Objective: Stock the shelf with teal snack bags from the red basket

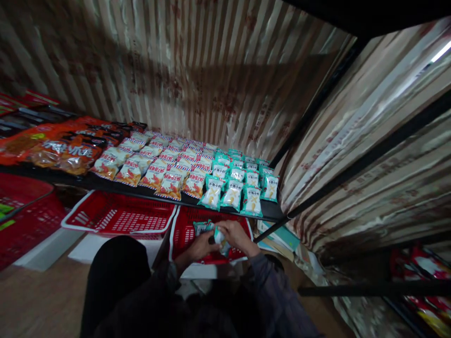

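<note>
Both my hands are low in front of me, over a red basket point(183, 230) under the shelf. My right hand point(235, 236) is closed around a small teal and white snack packet point(221, 241). My left hand point(200, 246) is closed on the same packet from the left. More teal packets point(201, 227) lie in the basket just beyond my fingers. On the dark shelf point(268, 213) above, rows of teal snack packets point(243, 185) lie flat at the right end.
Left of the teal rows lie red-striped snack packets point(165, 169), then big orange bags point(63, 152). A second red basket point(120, 216) sits at left on white boxes, a third point(24, 216) at far left. Striped wallpaper backs the shelf; a black frame point(352, 169) runs right.
</note>
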### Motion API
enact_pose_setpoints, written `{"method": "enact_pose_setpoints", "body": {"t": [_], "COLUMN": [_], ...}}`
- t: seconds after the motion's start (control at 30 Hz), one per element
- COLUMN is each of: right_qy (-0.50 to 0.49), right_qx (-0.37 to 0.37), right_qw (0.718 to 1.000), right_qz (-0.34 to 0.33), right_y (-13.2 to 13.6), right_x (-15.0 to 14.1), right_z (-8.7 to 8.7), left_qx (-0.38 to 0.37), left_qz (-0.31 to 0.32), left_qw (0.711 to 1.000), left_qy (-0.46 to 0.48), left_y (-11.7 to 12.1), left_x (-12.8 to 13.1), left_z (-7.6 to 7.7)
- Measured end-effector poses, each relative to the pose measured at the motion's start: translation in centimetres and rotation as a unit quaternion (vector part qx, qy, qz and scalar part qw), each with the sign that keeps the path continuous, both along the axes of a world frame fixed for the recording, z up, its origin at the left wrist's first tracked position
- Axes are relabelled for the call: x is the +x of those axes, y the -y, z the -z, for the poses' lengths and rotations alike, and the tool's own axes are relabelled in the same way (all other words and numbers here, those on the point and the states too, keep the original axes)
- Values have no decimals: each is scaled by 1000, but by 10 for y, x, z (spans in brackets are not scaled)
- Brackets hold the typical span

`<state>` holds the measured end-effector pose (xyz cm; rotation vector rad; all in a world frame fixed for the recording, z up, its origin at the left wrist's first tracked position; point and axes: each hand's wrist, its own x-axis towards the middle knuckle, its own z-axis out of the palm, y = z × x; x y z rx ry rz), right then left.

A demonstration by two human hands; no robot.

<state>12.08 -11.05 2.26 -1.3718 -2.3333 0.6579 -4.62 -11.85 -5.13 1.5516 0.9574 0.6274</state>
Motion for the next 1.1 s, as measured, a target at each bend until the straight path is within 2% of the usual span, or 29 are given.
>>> {"method": "enact_pose_setpoints", "body": {"t": [0.13, 0.23, 0.3, 0.4, 0.7, 0.83, 1.0, 1.1], "right_qy": [-57, -78, -76, -69, -47, -22, -60, -96], "right_qx": [58, 63, 63, 65, 77, 103, 110, 127], "right_qw": [997, 995, 995, 995, 996, 994, 990, 983], "right_qz": [3, 14, 14, 12, 22, 42, 59, 93], "right_y": [-9, -15, -18, -22, -44, -47, -46, -46], "right_x": [3, 7, 9, 11, 13, 15, 19, 24], "right_z": [-49, -82, -100, -116, -131, -128, -121, -120], "left_qx": [-7, -42, -60, -74, -49, -26, -25, -47], "left_qz": [-44, -7, 2, 3, -51, -76, -111, -141], "left_qw": [998, 993, 987, 983, 980, 984, 984, 977], "left_qy": [50, 114, 146, 169, 186, 158, 138, 153], "left_y": [4, 11, 17, 23, 26, 26, 22, 16], "left_x": [-5, -9, -11, -11, -9, -13, -19, -24], "left_z": [-42, -73, -88, -99, -106, -110, -114, -120]}}
